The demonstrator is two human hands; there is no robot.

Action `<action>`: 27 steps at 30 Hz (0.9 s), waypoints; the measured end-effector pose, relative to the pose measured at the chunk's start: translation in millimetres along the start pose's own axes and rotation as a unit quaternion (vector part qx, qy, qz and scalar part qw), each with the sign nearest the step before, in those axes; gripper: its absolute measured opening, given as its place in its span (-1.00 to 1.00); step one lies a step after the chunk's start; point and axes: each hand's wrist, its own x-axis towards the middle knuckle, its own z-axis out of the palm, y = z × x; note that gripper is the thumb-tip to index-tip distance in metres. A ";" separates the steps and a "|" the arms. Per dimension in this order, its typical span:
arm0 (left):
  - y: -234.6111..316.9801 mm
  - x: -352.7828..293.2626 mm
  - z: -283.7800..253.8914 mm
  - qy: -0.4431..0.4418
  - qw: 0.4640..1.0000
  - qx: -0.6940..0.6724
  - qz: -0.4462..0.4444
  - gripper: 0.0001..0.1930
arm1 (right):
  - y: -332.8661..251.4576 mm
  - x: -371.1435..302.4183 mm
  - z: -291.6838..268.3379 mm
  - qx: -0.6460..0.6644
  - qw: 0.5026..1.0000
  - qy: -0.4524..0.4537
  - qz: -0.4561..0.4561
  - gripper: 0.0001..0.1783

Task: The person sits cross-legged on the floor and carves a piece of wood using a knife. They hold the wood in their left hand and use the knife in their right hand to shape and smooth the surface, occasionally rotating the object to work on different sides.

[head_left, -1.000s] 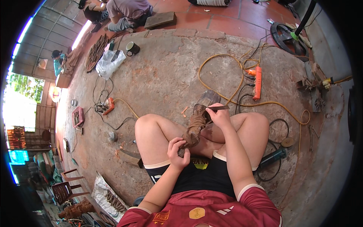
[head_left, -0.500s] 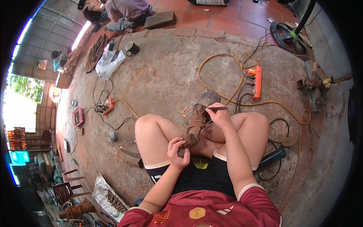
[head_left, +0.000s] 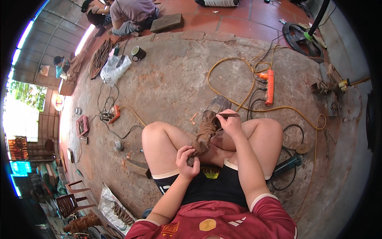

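Note:
A brown carved wooden piece with a twisted, ridged surface lies slantwise between my bent legs. My left hand is curled around its lower end, fingers on one side and thumb on the other. Up at the far end, my right hand pinches a thin, dark, flat hand tool, its left tip touching or very close to the wood. What exact kind of tool it is, I cannot make out. Just beyond the carving stands a dark, translucent, rounded object, partly covered by it.
An orange power strip with a looping yellow cord lies ahead on the right. By my right thigh rests a teal power tool. To the left are another orange socket, a plastic bag and a mug. People sit farther back.
The view has shifted very slightly. Both hands keep their hold, and the carving and tool stay in nearly the same place.

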 end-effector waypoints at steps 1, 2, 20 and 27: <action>0.8 0.1 0.5 -0.001 1.000 -0.001 -0.003 -0.71 | 1.5 -0.5 0.7 0.000 1.000 0.019 0.005 -0.89; 1.7 0.5 0.5 -0.002 1.000 -0.004 -0.008 -0.71 | 2.8 -0.8 2.2 -0.006 1.000 0.024 -0.009 -0.89; 3.2 0.9 0.7 -0.003 1.000 -0.006 -0.012 -0.71 | -4.5 -10.7 5.9 0.025 1.000 0.012 -0.012 -0.91; 2.9 0.6 -0.4 -0.003 1.000 -0.003 -0.007 -0.71 | -5.8 -12.8 6.1 0.035 0.999 0.021 0.016 -0.91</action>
